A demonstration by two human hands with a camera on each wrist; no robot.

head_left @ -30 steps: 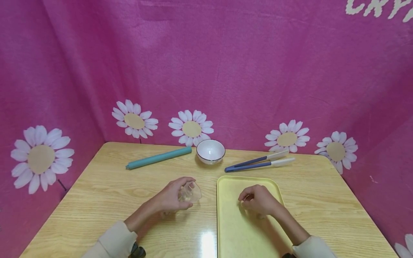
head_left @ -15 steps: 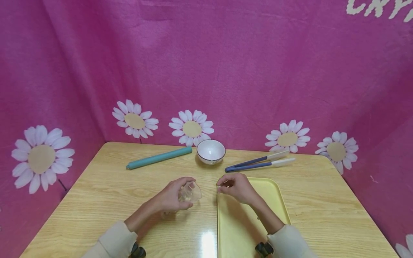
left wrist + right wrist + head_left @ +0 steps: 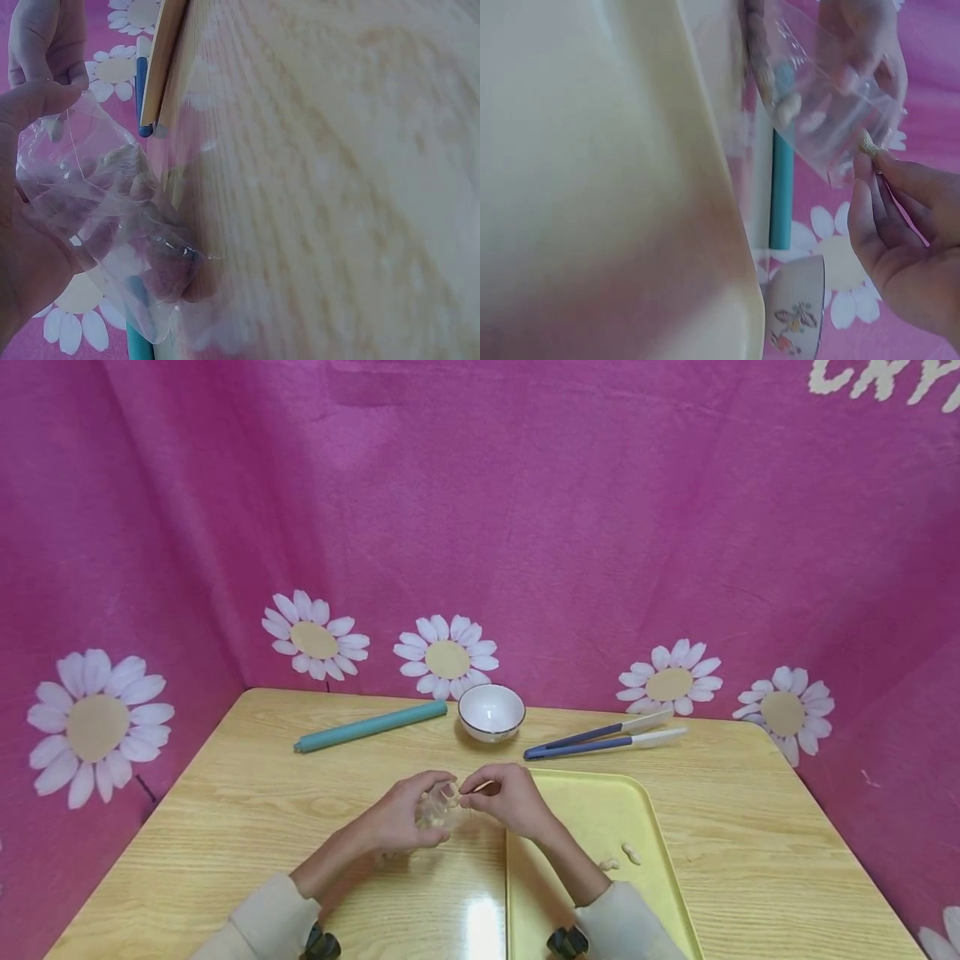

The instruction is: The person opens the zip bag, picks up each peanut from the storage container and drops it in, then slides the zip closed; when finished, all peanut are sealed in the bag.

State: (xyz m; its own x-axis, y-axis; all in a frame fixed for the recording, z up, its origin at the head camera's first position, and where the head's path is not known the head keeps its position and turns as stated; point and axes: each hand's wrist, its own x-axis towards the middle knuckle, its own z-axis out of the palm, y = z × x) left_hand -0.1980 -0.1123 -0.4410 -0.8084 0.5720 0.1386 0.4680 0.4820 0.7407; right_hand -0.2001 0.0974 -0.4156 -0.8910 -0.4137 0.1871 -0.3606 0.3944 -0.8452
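Observation:
My left hand point(image 3: 401, 814) grips a clear plastic bag point(image 3: 90, 165) over the table, left of the yellow tray point(image 3: 585, 906). Through the film in the left wrist view, several pale brown peanuts point(image 3: 171, 262) show low in the bag. At the bag's mouth, my right hand point(image 3: 513, 800) pinches a peanut point(image 3: 867, 143) between thumb and fingertips. That peanut overlaps the film in the right wrist view. Two peanuts in shells point(image 3: 632, 853) lie on the tray beside my right forearm, which covers part of the tray.
Behind the hands stands a white bowl point(image 3: 491, 713) with a dark rim. A teal rod point(image 3: 371, 727) lies to its left, and blue-and-white tongs point(image 3: 592, 745) to its right, behind the tray. A pink flowered cloth point(image 3: 525, 527) hangs at the table's back edge.
My right hand has moved left from over the tray to the bag's mouth, with the peanut in its fingers. Two peanuts on the tray now show clearly. My left hand stays in place.

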